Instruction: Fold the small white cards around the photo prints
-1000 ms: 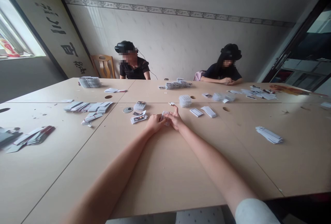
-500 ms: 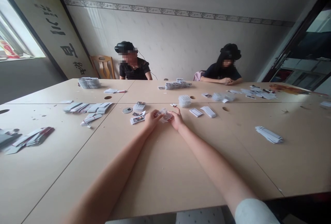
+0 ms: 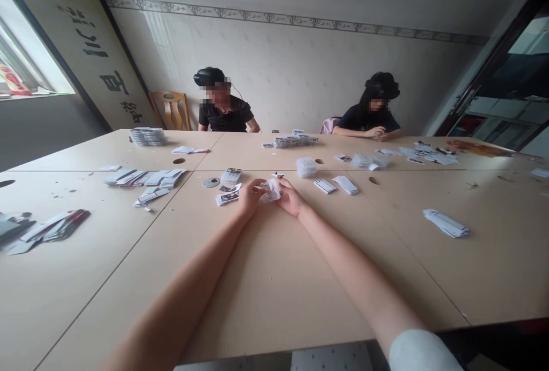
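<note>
Between my hands, just above the middle of the table, is a clear plastic blister pack [image 3: 271, 190]. My left hand [image 3: 251, 196] grips its left side with fingers curled. On the other side my right hand [image 3: 291, 198] is closed on the pack's right edge. A small dark-and-white piece [image 3: 278, 175] shows by the right fingertips; whether they hold it cannot be told. Left of my hands lie printed cards [image 3: 229, 198] and a stack of clear packs [image 3: 231, 175]. Another clear stack [image 3: 306, 167] stands just beyond my right hand.
White card stacks [image 3: 325, 186] lie right of my hands, with another [image 3: 446, 223] farther right. Folded cards [image 3: 146, 179] spread to the left. Filled packs [image 3: 294, 141] are piled at the far side. Two people sit across the table [image 3: 274, 302].
The clear pack has turned between my hands and its right side now shows more openly. My right fingers have shifted slightly left. The person at left has leaned a little to the right.
</note>
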Demonstrator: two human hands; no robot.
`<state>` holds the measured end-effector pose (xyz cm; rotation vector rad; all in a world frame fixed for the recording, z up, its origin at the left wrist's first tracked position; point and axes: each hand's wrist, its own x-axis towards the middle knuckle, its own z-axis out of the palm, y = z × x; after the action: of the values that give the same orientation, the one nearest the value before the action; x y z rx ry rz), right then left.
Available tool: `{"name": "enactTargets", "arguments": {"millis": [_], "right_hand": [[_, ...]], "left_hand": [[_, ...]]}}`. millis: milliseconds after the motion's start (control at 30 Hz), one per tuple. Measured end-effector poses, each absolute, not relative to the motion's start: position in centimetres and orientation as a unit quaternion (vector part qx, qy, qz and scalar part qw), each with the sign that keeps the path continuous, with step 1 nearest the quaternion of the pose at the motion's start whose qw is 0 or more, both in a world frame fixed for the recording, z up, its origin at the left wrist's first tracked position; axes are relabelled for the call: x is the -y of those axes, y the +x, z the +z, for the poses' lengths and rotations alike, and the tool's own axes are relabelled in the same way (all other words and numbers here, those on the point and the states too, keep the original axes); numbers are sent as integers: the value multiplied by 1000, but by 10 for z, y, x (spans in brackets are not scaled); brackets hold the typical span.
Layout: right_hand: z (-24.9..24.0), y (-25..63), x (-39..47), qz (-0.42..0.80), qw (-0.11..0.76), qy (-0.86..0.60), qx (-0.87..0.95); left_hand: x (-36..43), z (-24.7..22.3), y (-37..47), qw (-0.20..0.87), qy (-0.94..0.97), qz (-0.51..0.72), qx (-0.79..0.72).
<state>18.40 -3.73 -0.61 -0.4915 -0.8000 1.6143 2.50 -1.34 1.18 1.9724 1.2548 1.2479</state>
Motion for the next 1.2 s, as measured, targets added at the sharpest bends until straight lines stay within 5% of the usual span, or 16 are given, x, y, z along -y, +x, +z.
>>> {"name": "enactTargets", "arguments": {"millis": [567,1200], "right_hand": [[-4,184,41,685,588,-240,358],[0,181,44,681,573,-245,385]], "left_hand": [[17,10,24,111,758,520,-377],[15,9,29,176,747,540,-346]]}}
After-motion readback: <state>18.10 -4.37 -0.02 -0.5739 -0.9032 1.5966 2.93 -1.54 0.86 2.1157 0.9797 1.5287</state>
